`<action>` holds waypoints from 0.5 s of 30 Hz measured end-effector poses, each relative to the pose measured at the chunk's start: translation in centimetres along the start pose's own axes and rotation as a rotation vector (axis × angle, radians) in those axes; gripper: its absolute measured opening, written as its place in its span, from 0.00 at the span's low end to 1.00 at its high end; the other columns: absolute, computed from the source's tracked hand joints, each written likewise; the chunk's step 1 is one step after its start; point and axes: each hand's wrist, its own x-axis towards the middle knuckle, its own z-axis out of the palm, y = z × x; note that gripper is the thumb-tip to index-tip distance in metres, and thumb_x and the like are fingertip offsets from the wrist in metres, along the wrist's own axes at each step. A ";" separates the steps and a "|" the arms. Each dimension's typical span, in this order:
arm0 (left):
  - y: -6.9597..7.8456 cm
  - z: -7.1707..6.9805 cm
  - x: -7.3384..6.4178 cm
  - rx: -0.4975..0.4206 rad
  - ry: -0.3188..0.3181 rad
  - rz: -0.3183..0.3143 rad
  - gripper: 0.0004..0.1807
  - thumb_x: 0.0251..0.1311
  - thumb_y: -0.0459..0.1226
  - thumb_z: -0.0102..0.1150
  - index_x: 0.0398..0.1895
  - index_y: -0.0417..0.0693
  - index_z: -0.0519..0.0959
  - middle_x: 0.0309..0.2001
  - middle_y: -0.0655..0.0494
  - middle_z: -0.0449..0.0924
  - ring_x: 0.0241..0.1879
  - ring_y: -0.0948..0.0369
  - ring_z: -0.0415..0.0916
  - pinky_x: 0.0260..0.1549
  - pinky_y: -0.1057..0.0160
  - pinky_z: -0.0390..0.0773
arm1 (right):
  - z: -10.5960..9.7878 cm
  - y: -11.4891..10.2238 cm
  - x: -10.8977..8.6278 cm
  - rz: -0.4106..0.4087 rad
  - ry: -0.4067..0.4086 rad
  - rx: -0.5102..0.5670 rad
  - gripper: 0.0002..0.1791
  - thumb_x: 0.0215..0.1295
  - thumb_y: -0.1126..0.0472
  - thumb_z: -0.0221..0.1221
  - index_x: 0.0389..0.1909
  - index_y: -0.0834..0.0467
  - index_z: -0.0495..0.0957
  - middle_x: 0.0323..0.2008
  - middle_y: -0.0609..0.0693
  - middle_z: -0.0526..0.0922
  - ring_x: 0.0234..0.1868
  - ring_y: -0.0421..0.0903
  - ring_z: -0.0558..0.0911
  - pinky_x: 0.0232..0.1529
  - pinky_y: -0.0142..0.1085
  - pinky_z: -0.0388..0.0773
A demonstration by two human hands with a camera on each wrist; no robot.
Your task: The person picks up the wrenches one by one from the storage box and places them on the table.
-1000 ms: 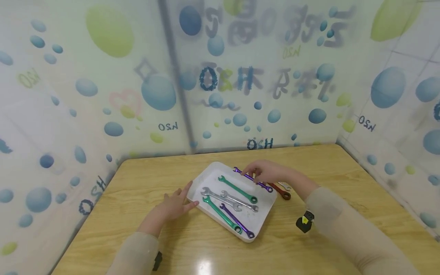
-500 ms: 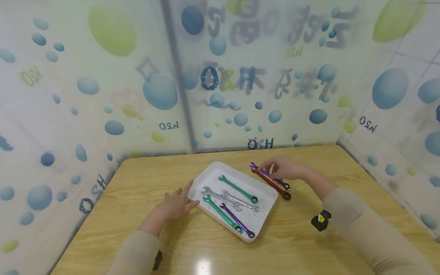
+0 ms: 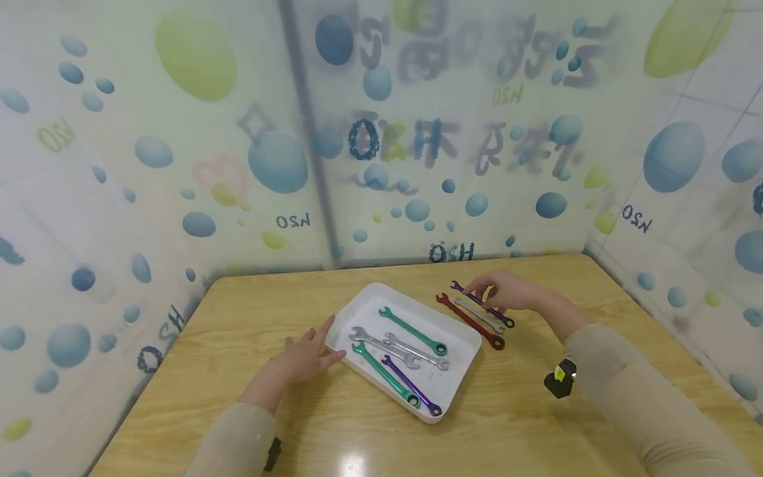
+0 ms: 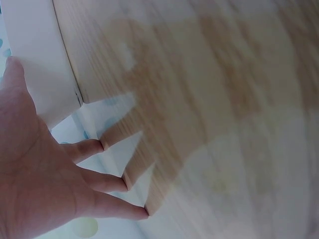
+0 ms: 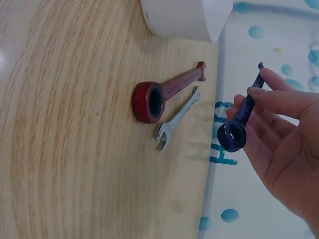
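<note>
Where the left of the head view met your arm, your left hand [image 3: 298, 358] was beside the tray [image 3: 363, 308], its fingers spread and apart, clamped on nothing. Your thumb reached the tray's lower left side; in the left wrist view it overlapped the white wall on the left of the frame, and the other fingers in sight fanned out below.

The tray sat low in the centre of the head view, on the wooden table [image 3: 256, 311]. Towards its left lay the big silver wrench [image 3: 378, 342], with the lower green wrench [image 3: 384, 373] just below. The tray purple wrench [image 3: 410, 384] slanted beside that, down to the bottom corner. Above these you had the upper green wrench [image 3: 412, 329] and, at the big silver one's right, the small silver wrench [image 3: 416, 351].

Right of the tray, on the table, the red wrench [image 3: 469, 320] came first, then the table silver wrench [image 3: 479, 315] just beside it.

Furthest right among the tools was the purple wrench [image 5: 245, 110], pinched between the thumb and fingers of your right hand [image 3: 507, 291]; your grip was closed on its shank. In the right wrist view it showed right of centre, ring end down, against the wall [image 5: 259, 194].
</note>
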 end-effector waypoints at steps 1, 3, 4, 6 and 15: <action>0.0 0.1 0.0 -0.001 0.002 0.004 0.47 0.66 0.64 0.45 0.79 0.55 0.40 0.70 0.25 0.50 0.63 0.18 0.43 0.51 0.19 0.48 | 0.1 0.3 0.1 0.008 0.003 0.002 0.22 0.64 0.75 0.56 0.59 0.60 0.77 0.43 0.56 0.76 0.34 0.48 0.80 0.32 0.40 0.82; -0.1 0.1 -0.1 -0.010 0.001 -0.001 0.47 0.66 0.64 0.45 0.79 0.56 0.40 0.70 0.25 0.50 0.63 0.18 0.42 0.48 0.17 0.49 | 0.2 0.9 0.2 0.013 0.003 0.002 0.22 0.64 0.75 0.56 0.59 0.62 0.76 0.43 0.56 0.76 0.35 0.48 0.80 0.32 0.40 0.83; -0.1 0.2 -0.1 -0.010 0.001 0.000 0.47 0.66 0.64 0.45 0.79 0.55 0.40 0.70 0.25 0.50 0.63 0.18 0.41 0.48 0.17 0.49 | 0.2 1.2 0.3 0.017 0.004 0.006 0.22 0.64 0.75 0.56 0.59 0.62 0.76 0.43 0.56 0.76 0.35 0.48 0.80 0.33 0.40 0.83; -0.2 0.3 -0.1 -0.008 0.000 0.000 0.48 0.65 0.65 0.44 0.79 0.56 0.40 0.71 0.26 0.50 0.63 0.18 0.41 0.48 0.17 0.49 | 0.3 1.7 0.4 0.034 0.011 0.010 0.22 0.64 0.75 0.57 0.59 0.62 0.76 0.42 0.56 0.77 0.36 0.49 0.80 0.33 0.40 0.83; -0.2 0.1 -0.1 -0.002 0.004 -0.009 0.48 0.65 0.65 0.45 0.79 0.56 0.40 0.71 0.27 0.50 0.63 0.19 0.42 0.48 0.18 0.50 | 0.5 3.7 1.0 0.093 0.036 -0.007 0.23 0.63 0.75 0.58 0.59 0.61 0.77 0.42 0.55 0.77 0.40 0.50 0.79 0.34 0.40 0.82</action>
